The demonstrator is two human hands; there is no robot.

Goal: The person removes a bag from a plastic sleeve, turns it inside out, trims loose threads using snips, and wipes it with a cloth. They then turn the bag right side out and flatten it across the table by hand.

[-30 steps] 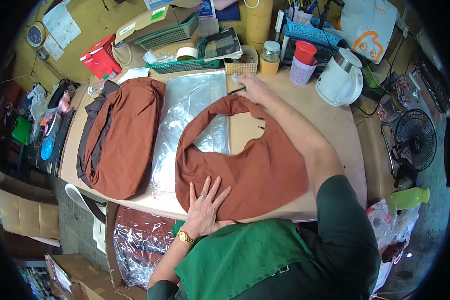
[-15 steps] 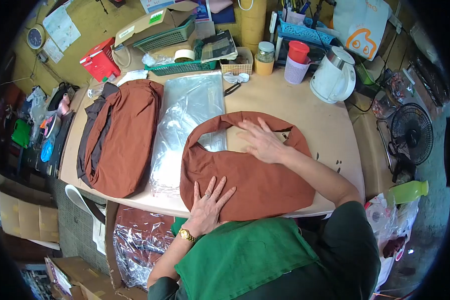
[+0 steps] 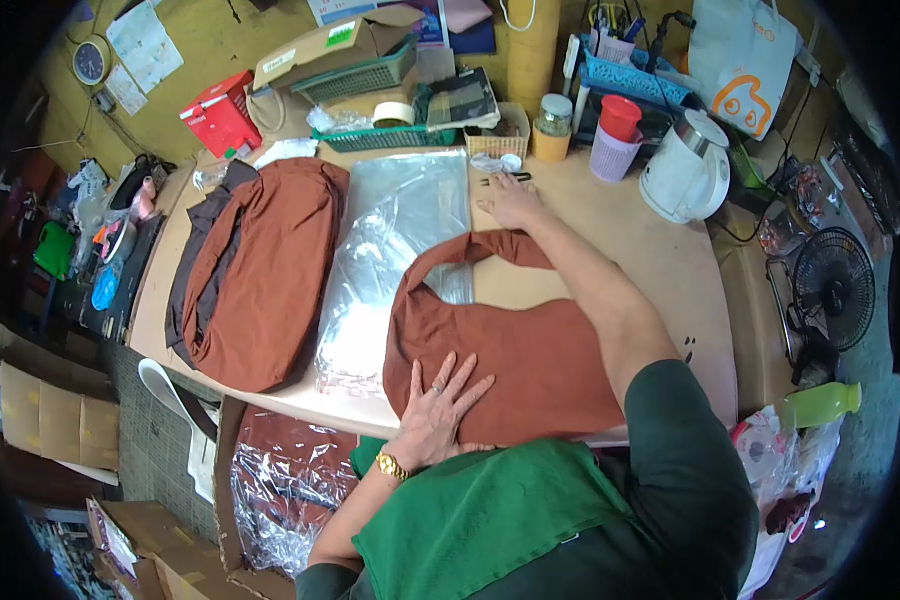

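Observation:
A rust-brown fabric shoulder bag (image 3: 520,350) lies flat on the table in front of me, its curved strap pointing away. My left hand (image 3: 438,410) rests on the bag's lower left part, palm down with the fingers spread. My right hand (image 3: 513,203) reaches over the strap to the back of the table. Its fingers are stretched over a small dark tool (image 3: 520,176), which looks like thread snips and is partly hidden by them. Left of the bag lies a stack of clear plastic sleeves (image 3: 395,215), partly under it.
More rust-brown and dark bags (image 3: 270,270) are stacked on the table (image 3: 670,270) at left. Along the back stand a green basket (image 3: 390,137), a jar (image 3: 553,125), a purple cup (image 3: 613,155) and a white kettle (image 3: 682,170). An open carton (image 3: 228,480) with plastic-wrapped items sits below the front edge.
My right hand has moved off the bag's strap, away from me to the dark tool, which now lies at a different angle. My left hand stays on the bag. The view has shifted slightly.

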